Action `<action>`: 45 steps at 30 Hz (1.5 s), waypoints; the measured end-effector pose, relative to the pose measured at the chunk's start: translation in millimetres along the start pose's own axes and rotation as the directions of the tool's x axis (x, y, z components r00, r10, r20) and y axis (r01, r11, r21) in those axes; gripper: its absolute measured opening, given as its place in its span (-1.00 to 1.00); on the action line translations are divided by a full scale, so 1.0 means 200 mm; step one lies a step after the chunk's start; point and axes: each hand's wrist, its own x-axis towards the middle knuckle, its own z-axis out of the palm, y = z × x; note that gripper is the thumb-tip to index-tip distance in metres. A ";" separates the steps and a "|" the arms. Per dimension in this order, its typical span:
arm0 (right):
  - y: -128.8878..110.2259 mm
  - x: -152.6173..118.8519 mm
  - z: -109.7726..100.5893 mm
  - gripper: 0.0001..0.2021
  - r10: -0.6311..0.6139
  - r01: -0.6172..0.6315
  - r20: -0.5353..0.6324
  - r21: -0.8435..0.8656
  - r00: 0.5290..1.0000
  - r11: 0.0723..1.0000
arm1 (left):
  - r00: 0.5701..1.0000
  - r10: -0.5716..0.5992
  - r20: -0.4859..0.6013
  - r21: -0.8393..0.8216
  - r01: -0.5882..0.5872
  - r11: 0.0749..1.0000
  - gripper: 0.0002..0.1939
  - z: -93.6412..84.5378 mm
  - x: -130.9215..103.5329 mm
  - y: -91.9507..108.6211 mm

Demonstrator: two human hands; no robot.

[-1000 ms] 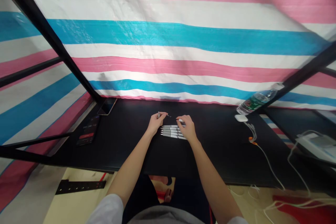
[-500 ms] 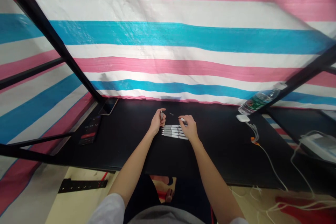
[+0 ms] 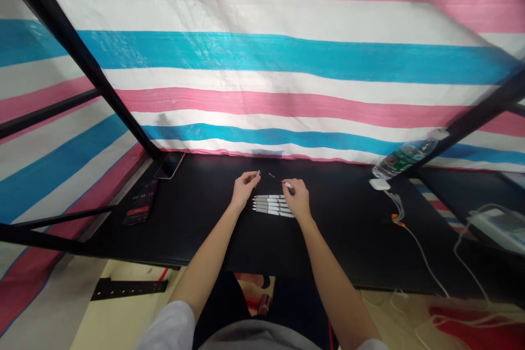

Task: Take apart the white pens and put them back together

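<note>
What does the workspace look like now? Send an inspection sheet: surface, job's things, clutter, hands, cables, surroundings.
Surface: flat black table.
Job's things: row of slim white-and-grey pens; tiny thin piece beyond.
Clutter: dark rectangular phone, second dark phone, clear plastic green-labelled bottle.
Hands: left hand pinches small pale part; right hand holds white-and-dark part; details too small.
Cables: thin white cables, right side.
Surroundings: pink-white-blue striped sheeting, black frame.
</note>
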 end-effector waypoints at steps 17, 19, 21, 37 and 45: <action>0.01 0.00 0.00 -0.82 0.006 -0.006 -0.005 -0.001 1.000 1.000 | 0.948 -0.312 0.066 -0.344 0.315 0.885 -0.73 -0.01 0.02 0.01; 0.01 0.00 0.00 -0.83 0.008 -0.008 0.001 -0.003 1.000 1.000 | 0.940 -0.332 0.078 -0.361 0.337 0.870 -0.74 -0.01 0.02 0.01; 0.01 0.00 0.00 -0.83 0.012 -0.012 0.003 -0.001 1.000 1.000 | 0.937 -0.337 0.087 -0.371 0.345 0.862 -0.75 -0.01 0.02 0.01; 0.00 0.00 0.00 -0.82 -0.001 0.000 0.011 0.032 1.000 0.999 | 0.974 -0.212 0.077 -0.341 0.225 0.913 -0.68 -0.01 0.02 -0.01; -0.02 0.00 0.00 -0.82 -0.018 0.014 0.079 0.053 0.997 0.998 | 0.969 -0.208 0.132 -0.322 0.240 0.916 -0.67 -0.01 0.01 0.00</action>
